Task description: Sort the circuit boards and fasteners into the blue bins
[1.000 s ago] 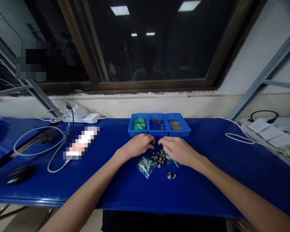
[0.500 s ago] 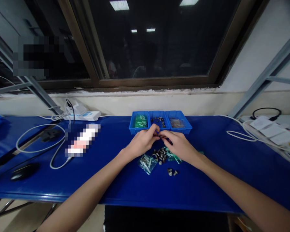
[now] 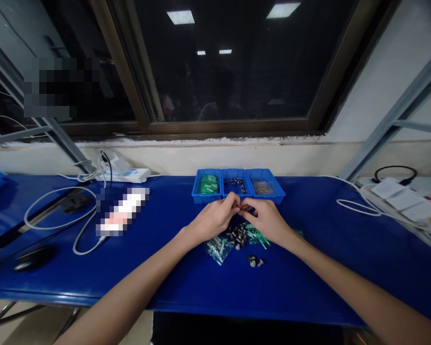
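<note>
My left hand (image 3: 219, 215) and my right hand (image 3: 264, 215) meet fingertip to fingertip just in front of three blue bins. Both are pinched closed; whatever lies between the fingers is too small and hidden to name. Below them on the table is a pile of dark and silvery screws (image 3: 238, 235). A clear bag of pale metal pieces (image 3: 219, 249) lies left of the pile, partly under my left hand. Green packets (image 3: 255, 235) sit to the right, partly covered by my right hand. A few loose screws (image 3: 253, 262) rest nearer the front edge.
The left bin (image 3: 206, 197) holds green packets, the middle bin (image 3: 233, 172) some screws, the right bin (image 3: 273, 195) bagged small pieces. A power strip (image 3: 132, 175), cables and a black mouse (image 3: 36, 258) lie to the left. White boxes (image 3: 402, 196) stand at the right.
The camera view has tilted slightly, so the scene sits a little lower. My hands stay together and have drawn slightly nearer to me, away from the middle bin.
</note>
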Demonstrator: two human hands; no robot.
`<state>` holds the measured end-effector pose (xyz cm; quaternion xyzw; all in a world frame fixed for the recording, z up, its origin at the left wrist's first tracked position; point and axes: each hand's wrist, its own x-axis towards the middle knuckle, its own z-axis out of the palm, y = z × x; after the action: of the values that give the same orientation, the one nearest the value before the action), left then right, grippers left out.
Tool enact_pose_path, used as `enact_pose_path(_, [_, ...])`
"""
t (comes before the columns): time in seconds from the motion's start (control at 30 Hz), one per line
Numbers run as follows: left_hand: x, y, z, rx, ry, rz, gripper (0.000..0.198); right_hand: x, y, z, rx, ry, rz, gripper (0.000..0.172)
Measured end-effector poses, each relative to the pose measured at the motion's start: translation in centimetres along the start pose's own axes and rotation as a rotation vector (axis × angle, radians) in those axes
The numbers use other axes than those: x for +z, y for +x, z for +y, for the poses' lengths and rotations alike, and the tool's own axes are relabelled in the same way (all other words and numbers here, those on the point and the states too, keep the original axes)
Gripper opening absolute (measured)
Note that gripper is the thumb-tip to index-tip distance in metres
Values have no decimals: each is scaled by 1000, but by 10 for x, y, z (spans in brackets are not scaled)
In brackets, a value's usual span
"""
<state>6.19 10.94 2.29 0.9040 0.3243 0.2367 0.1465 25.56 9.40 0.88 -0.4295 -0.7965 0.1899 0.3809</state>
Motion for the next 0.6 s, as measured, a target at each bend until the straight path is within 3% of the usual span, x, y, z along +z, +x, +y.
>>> enact_pose_path(0.2, [0,0,-2,-31,148,62,16,0,0,2,22,0,56,8])
enact_pose_path(0.6, [0,1,-5,52,259,43,18,1,-2,-1,-24,-99,33,14])
